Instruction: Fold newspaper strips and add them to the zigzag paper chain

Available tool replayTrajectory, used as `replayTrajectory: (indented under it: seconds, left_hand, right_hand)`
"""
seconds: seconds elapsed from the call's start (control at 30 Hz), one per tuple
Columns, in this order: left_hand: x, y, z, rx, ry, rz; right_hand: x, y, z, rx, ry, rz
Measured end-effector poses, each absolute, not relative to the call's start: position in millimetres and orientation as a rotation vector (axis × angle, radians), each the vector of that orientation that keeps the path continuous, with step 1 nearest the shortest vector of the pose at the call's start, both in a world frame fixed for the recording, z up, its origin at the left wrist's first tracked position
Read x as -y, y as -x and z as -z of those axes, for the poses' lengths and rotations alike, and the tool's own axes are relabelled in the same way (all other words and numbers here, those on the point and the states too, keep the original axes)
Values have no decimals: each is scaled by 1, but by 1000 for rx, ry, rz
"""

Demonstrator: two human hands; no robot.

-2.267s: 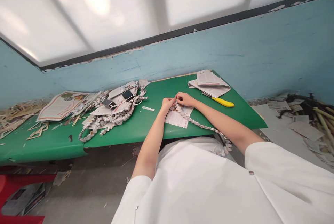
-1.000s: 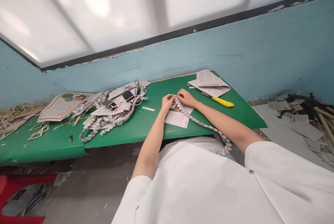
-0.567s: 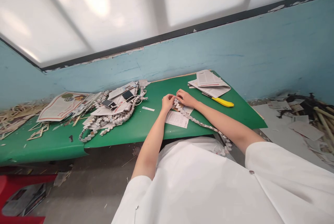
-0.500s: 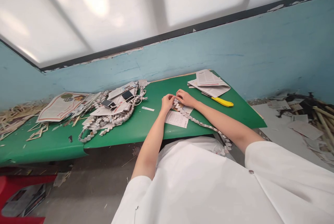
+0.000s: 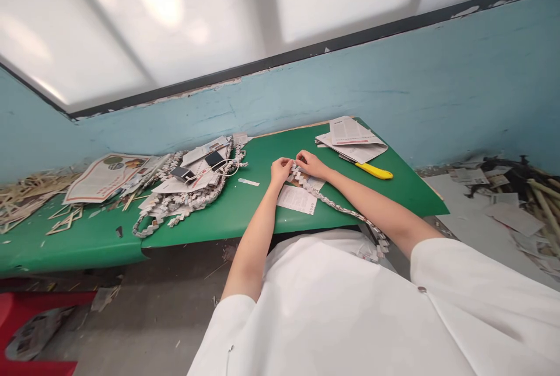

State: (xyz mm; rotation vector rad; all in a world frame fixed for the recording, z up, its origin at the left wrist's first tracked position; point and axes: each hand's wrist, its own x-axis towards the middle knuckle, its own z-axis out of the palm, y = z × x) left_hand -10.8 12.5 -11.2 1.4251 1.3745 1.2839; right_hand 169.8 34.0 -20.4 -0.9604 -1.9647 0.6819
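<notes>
A zigzag chain of folded newspaper strips [image 5: 332,204] runs from my fingers across the green table and hangs over its front edge at my lap. My left hand [image 5: 281,170] pinches the chain's far end. Close beside it, my right hand [image 5: 310,164] has its fingers closed on the same end. The exact fold between the fingertips is too small to make out. Under the chain lies a piece of newspaper [image 5: 297,199]. A loose paper strip [image 5: 248,182] rests on the table to the left of my hands.
Folded newspapers [image 5: 356,139] and a yellow-handled knife [image 5: 374,171] lie at the right. To the left is a heap of paper chains [image 5: 188,204] with black boxes and a white cable on top. A red stool [image 5: 44,306] stands lower left; a blue wall [image 5: 280,90] borders the table [image 5: 245,218].
Both hands stay at the chain's end with almost no movement. The whole view has shifted very slightly.
</notes>
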Motion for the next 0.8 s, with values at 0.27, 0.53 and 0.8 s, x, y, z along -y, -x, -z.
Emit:
replayTrajectory:
  seconds: [0.27,0.53,0.8]
  left_hand:
    - [-10,10,6,-1330,-1357,-1322]
    - [-9,10,3,-1305,-1343,-1326]
    - [-8,10,3,-1278,-1358,-1284]
  right_hand:
    - [-26,-170,11,1973,1075,-769]
    - [-23,-172,6,2037,1089,-730]
    - [-24,-178,8,2053,973,-680]
